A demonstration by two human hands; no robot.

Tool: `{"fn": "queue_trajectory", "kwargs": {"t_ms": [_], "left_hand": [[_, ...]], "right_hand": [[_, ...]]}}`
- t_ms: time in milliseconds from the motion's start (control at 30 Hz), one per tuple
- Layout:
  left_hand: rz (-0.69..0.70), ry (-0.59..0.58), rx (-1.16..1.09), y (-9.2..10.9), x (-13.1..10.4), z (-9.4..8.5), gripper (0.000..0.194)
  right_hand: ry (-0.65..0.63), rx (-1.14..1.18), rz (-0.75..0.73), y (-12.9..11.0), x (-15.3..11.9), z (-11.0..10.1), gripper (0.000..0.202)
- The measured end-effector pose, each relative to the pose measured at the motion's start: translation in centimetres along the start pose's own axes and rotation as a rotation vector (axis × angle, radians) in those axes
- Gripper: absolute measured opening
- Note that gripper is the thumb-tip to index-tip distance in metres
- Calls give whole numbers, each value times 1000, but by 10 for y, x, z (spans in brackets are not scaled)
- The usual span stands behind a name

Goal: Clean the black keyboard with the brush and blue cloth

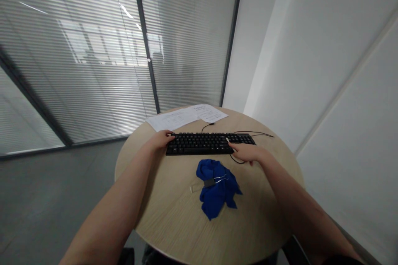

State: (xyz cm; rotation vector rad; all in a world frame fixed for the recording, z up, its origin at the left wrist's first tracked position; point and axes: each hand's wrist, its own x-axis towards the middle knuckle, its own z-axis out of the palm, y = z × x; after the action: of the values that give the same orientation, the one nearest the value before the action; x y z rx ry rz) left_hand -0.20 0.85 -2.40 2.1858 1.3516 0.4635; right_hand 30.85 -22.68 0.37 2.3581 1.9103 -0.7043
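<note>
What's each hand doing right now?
Left hand: closed on the left end of the keyboard.
Right hand: on the keyboard's near side, toward its right end, thumb over the top; full grip can't be told.

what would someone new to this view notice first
Probably the bright blue cloth, crumpled on the near part of the round table, with a dark binder clip on it. Just beyond is the black keyboard, the left grip at its left end and the right grip towards its right. White papers lie at the far edge.
</note>
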Motion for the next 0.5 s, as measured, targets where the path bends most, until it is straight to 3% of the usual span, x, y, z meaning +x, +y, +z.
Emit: {"fn": "queue_trajectory", "kwargs": {"t_ms": [333, 500], "left_hand": [[10, 40, 26, 0, 1, 0, 36], [-3, 16, -19, -2, 1, 1, 37]], "right_hand": [[3, -14, 7, -6, -4, -1, 64], [-58, -46, -32, -5, -12, -4, 58]]}}
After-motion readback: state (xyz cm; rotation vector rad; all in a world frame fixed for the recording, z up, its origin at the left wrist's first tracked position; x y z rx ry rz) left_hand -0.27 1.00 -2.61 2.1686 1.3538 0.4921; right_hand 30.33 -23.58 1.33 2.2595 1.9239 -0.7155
